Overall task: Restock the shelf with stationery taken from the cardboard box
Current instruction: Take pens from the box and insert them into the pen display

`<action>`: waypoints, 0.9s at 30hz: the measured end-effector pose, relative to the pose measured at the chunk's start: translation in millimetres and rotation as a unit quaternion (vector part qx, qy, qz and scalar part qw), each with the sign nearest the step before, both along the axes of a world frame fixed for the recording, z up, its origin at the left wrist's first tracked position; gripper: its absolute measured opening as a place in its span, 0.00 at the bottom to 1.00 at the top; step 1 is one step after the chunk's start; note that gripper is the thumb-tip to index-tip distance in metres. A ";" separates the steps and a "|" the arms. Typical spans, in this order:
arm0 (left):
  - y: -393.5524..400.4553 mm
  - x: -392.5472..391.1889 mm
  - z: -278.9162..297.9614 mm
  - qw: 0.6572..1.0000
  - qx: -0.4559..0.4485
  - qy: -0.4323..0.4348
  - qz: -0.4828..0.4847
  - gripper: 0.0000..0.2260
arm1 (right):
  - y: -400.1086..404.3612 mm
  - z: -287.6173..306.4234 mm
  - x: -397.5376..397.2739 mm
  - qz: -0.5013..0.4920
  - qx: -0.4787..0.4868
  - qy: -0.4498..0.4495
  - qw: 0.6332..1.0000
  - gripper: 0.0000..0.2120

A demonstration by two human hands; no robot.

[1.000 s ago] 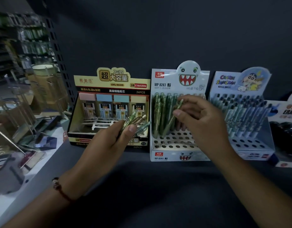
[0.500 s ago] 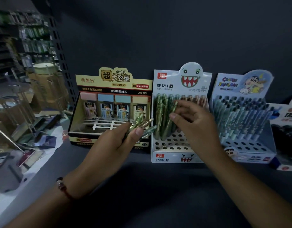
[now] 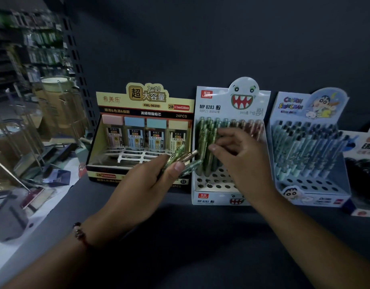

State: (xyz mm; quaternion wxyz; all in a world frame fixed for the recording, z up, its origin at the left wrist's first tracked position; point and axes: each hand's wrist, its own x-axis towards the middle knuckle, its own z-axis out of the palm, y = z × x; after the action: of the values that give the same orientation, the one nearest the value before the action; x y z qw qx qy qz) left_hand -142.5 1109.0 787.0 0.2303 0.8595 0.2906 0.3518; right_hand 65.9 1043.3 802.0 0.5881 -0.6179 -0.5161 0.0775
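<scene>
Left grip (image 3: 150, 182) is clamped round a small bunch of pencils (image 3: 183, 158), thumb on top, tips fanning out toward the displays. It's hovering over the shelf (image 3: 190, 236), just in front of the lead-refill box (image 3: 142, 130). Right grip (image 3: 240, 157) has its fingers curled in among the green pencils standing in the monster display (image 3: 232, 142); looks like it's pinching one, but I honestly can't tell if it has let go. A second ago that pencil was tilted in the fingers above the rack, now it looks seated upright with the rest, so I'd guess one more got slotted in. Front rows of holes are unfilled, so plenty left to do. Further right sits the cartoon pen display (image 3: 309, 147), mostly full. No cardboard box in view.
</scene>
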 end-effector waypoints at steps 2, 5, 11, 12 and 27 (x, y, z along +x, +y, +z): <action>0.1 0.0 -0.6 1.000 -0.003 -0.006 -0.001 0.25 | -3.7 1.7 -0.2 0.006 0.000 -0.001 1.000 0.15; 0.4 0.0 -1.9 1.000 -0.010 -0.017 -0.003 0.22 | -15.0 8.2 -1.9 0.010 0.032 0.004 0.999 0.14; -1.6 2.1 -2.2 0.998 -0.034 -0.059 -0.016 0.20 | -30.4 12.3 -18.3 0.177 -0.047 0.036 0.982 0.16; -2.4 2.5 -1.9 0.997 -0.037 -0.063 -0.023 0.20 | -30.0 11.1 -20.4 0.207 -0.070 0.046 0.975 0.17; -6.9 -0.2 -0.6 0.998 -0.030 -0.029 -0.046 0.21 | -28.1 13.8 -17.0 0.264 -0.108 0.126 0.950 0.14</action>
State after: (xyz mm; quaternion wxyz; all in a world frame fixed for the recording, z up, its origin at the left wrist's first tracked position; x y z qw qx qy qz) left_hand -142.6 1102.1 786.4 0.2800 0.8542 0.2545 0.3566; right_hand 49.0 1015.2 815.8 0.5367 -0.5042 -0.5709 0.3631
